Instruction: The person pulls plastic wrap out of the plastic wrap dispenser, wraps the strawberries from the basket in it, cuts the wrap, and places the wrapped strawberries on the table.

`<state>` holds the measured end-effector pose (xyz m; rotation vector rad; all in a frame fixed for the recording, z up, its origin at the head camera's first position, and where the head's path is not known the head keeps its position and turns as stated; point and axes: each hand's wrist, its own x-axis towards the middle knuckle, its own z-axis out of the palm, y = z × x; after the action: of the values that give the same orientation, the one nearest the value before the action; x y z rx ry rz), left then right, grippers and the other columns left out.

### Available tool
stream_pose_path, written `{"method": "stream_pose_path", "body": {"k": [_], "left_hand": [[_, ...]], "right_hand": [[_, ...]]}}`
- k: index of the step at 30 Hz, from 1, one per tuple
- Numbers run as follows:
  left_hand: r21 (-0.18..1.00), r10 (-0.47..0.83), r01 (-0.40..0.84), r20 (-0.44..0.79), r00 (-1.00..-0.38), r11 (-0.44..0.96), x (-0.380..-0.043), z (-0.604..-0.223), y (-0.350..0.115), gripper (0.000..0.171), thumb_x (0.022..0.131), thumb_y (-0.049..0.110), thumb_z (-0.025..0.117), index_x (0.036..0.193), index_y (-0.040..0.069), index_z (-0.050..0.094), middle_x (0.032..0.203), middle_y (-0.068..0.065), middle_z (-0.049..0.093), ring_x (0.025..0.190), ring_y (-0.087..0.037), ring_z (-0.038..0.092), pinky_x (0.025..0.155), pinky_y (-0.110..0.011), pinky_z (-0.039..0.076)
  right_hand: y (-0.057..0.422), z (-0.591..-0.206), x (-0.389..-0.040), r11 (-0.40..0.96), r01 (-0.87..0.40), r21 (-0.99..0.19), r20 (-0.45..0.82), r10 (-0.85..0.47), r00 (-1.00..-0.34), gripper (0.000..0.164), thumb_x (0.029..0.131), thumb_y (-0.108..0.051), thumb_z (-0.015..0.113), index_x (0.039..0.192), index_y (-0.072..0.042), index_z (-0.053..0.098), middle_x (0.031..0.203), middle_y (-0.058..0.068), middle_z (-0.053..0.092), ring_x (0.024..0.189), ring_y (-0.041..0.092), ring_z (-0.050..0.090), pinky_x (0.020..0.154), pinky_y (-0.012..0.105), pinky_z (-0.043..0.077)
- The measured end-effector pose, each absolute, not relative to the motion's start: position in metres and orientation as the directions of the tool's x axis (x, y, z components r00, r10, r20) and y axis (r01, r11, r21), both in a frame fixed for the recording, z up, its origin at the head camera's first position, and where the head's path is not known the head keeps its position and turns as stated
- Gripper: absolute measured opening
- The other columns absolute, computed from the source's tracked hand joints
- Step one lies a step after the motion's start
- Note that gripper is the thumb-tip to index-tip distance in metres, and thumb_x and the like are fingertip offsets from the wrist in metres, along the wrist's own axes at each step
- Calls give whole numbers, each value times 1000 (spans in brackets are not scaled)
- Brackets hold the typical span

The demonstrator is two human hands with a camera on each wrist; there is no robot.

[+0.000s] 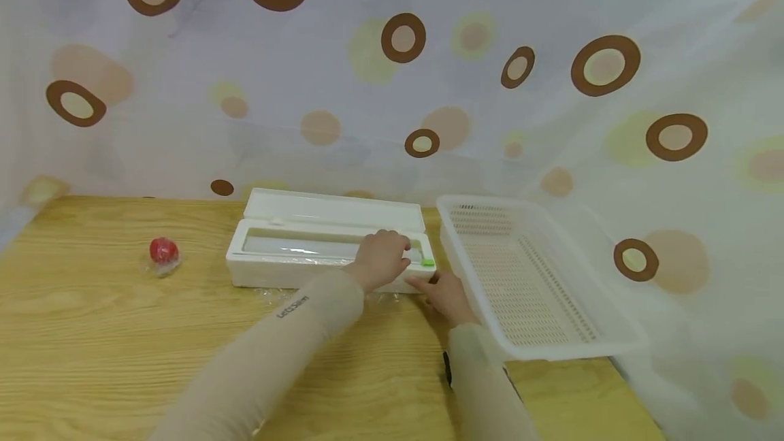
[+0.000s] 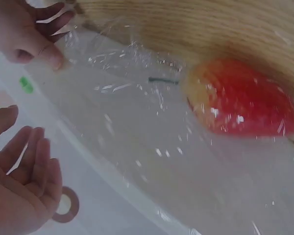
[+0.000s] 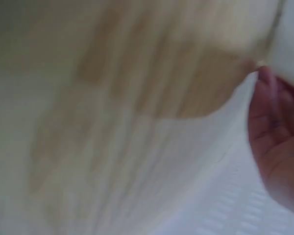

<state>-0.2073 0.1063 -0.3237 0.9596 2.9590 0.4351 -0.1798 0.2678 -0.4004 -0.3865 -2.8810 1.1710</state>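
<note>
A white cling film box [image 1: 269, 271] lies on the table with its lid raised and a roll inside. My left hand [image 1: 382, 260] is over its right part, fingers loosely bent and empty in the left wrist view, near the green cutter slider [image 1: 427, 263]. My right hand [image 1: 447, 295] is at the box's right front corner; its thumb [image 2: 49, 56] touches the front, with the other fingers apart. Clear film [image 2: 122, 88] hangs down the front over a red and yellow fruit [image 2: 245, 100] with a dark stem, which my left forearm seems to hide in the head view.
A white perforated basket [image 1: 533, 278] stands right of the box, close to my right hand. At the left, a red film-wrapped fruit [image 1: 163, 251] lies on the wooden table [image 1: 92, 332]. Behind rises a patterned curtain [image 1: 343, 87].
</note>
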Motion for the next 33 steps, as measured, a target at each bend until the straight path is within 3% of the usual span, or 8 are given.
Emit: {"method": "stream_pose_path", "body": {"k": [4, 9, 12, 17, 24, 33], "left_hand": [[242, 598, 609, 124, -792, 756, -212, -341, 131, 36, 90, 34, 61, 122, 17, 61, 117, -2, 63, 108, -21, 58, 88, -32, 51], [261, 564, 604, 217, -797, 753, -209, -361, 141, 24, 90, 33, 61, 108, 20, 69, 109, 4, 66, 99, -17, 59, 83, -30, 51], [265, 511, 565, 250, -823, 781, -208, -363, 142, 18, 90, 32, 60, 101, 22, 71, 104, 6, 67, 98, -16, 59, 84, -32, 49], [222, 497, 547, 246, -832, 807, -210, -359, 139, 20, 92, 34, 56, 104, 25, 69, 106, 8, 66, 103, -15, 56, 88, -33, 45], [203, 502, 542, 220, -837, 815, -213, -361, 139, 23, 94, 37, 52, 108, 27, 67, 110, 10, 64, 106, -14, 53, 91, -33, 41], [136, 495, 555, 315, -809, 820, -213, -367, 135, 22, 93, 38, 53, 105, 29, 69, 108, 12, 65, 100, -12, 54, 90, -33, 39]], "right_hand": [[271, -405, -182, 739, 183, -649, -64, 187, -980, 37, 88, -35, 62, 91, 2, 62, 80, 12, 67, 64, 16, 59, 59, 28, 49], [271, -412, -182, 765, 188, -616, -79, 177, -981, 27, 91, -24, 58, 88, 3, 62, 76, 10, 66, 62, 16, 56, 57, 28, 48], [271, -411, -184, 772, 209, -600, -93, 193, -977, 31, 90, -30, 59, 82, 0, 61, 72, 8, 63, 59, 17, 52, 53, 26, 44], [271, -405, -187, 802, 221, -555, -78, 215, -974, 38, 88, -42, 61, 82, -4, 62, 70, 5, 63, 59, 16, 52, 53, 26, 40], [270, -396, -185, 799, 229, -555, -92, 215, -972, 41, 87, -45, 60, 79, -5, 64, 63, 2, 59, 53, 13, 46, 48, 24, 36], [272, -400, -188, 812, 206, -546, -77, 196, -977, 45, 85, -51, 61, 82, -6, 65, 62, -1, 56, 53, 13, 44, 48, 24, 35]]}}
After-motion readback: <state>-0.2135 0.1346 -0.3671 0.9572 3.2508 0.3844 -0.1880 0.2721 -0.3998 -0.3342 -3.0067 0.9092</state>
